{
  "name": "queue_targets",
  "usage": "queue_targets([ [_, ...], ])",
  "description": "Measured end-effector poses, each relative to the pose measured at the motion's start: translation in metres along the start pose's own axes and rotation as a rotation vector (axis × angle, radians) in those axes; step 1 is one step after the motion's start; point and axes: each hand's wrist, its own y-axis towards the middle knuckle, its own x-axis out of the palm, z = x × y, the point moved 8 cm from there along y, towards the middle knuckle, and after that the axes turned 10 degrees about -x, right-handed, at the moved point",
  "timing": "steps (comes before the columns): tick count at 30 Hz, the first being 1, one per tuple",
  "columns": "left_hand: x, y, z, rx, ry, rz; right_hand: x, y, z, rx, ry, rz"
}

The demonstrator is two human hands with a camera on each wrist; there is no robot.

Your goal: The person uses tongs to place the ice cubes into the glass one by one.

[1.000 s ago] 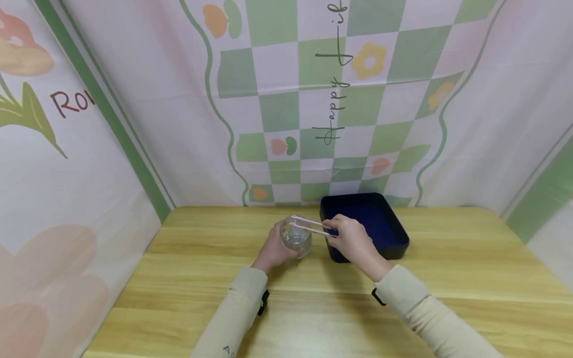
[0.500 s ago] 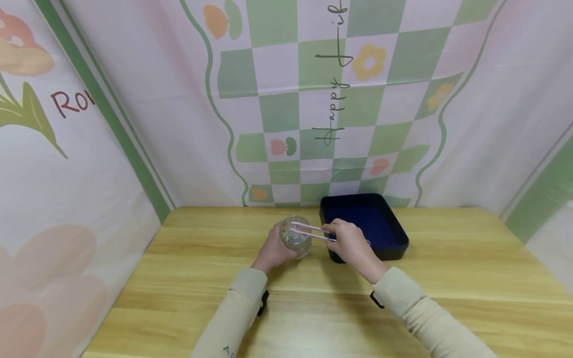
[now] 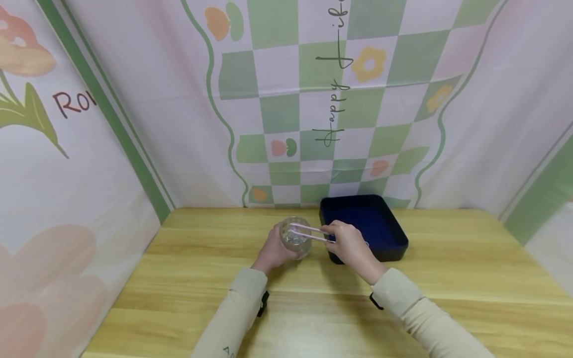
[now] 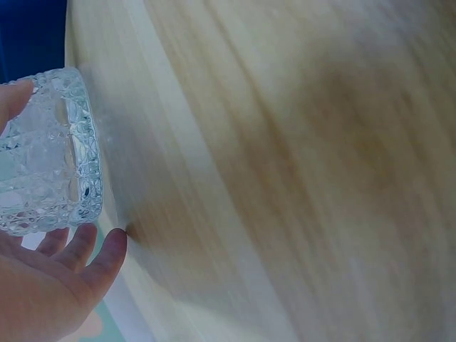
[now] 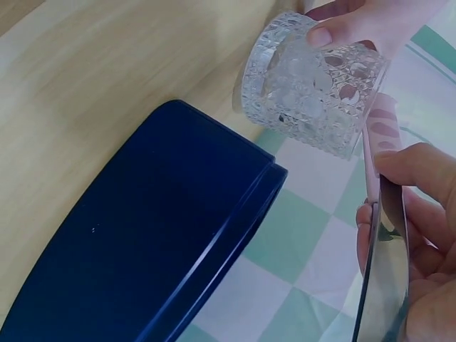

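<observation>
My left hand (image 3: 274,248) grips a clear drinking glass (image 3: 299,244) with a cut pattern, holding it from the left side over the wooden table. In the left wrist view the thumb is on one side of the glass (image 4: 50,153) and the fingers on the other. My right hand (image 3: 351,244) pinches a pair of tongs (image 5: 385,263), with a metal body and pink arms. Their pink tips overlap the mouth of the glass in the head view. Clear shapes show through the patterned wall, but I cannot tell what the tongs hold.
A dark blue open box (image 3: 397,248) stands on the wooden table (image 3: 206,278) against the back cloth, behind and beside the right hand. A printed cloth backdrop (image 3: 313,109) hangs along the table's back edge, with another cloth panel (image 3: 89,199) at the left.
The tongs' tips have dipped slightly toward the glass and their arms have drawn a little closer together. My right hand has shifted slightly left; the left hand keeps holding the glass in place.
</observation>
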Motion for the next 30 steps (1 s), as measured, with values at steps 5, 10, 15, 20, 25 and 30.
queue_targets([
  [5, 0.0, 0.001, -0.002, -0.024, 0.024, 0.009, 0.001, 0.0, 0.003, 0.031, 0.025, -0.014],
  [10, 0.0, 0.002, -0.002, -0.013, 0.022, 0.011, 0.0, -0.001, 0.006, 0.056, 0.036, -0.027],
  [15, 0.0, 0.001, -0.001, -0.011, 0.02, 0.014, -0.001, -0.002, 0.007, 0.05, 0.026, -0.012],
  [20, 0.001, 0.0, -0.001, -0.022, 0.028, 0.022, 0.0, -0.003, 0.011, 0.051, 0.03, -0.004],
  [25, 0.001, 0.001, 0.0, -0.017, 0.036, 0.026, -0.003, -0.004, 0.014, 0.058, 0.043, 0.016],
  [30, 0.002, 0.002, 0.001, -0.004, 0.044, 0.025, -0.008, -0.004, 0.02, 0.086, 0.053, 0.021],
])
